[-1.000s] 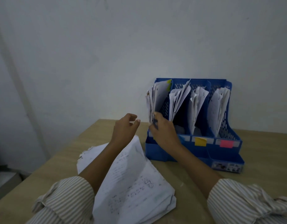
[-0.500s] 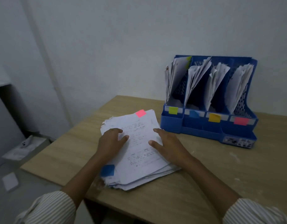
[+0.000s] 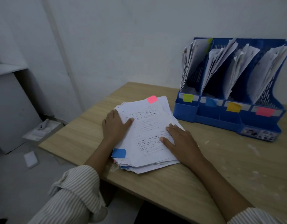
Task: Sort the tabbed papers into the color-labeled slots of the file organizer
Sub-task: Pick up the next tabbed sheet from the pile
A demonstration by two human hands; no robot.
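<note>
Wooden table [image 3: 220, 167]: both hands flat, fingers spread, on paper stack [image 3: 146, 139]; blue organizer [image 3: 233, 117] beside, unobstructed.

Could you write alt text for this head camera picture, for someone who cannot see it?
Both hands, left hand and right hand, rest flat on a paper stack whose top sheet bears a pink tab. Behind stands a blue file organizer with four paper-filled slots.

The worktop [image 3: 204, 167] is pale wood-grain laminate, matt and scuffed with whitish marks. The file organizer [image 3: 220, 117] is smooth blue plastic with perforated side walls. The paper stack [image 3: 147, 143] is thin white sheets, edges ragged. The sleeve [image 3: 74, 191] is striped woven cloth.
</note>
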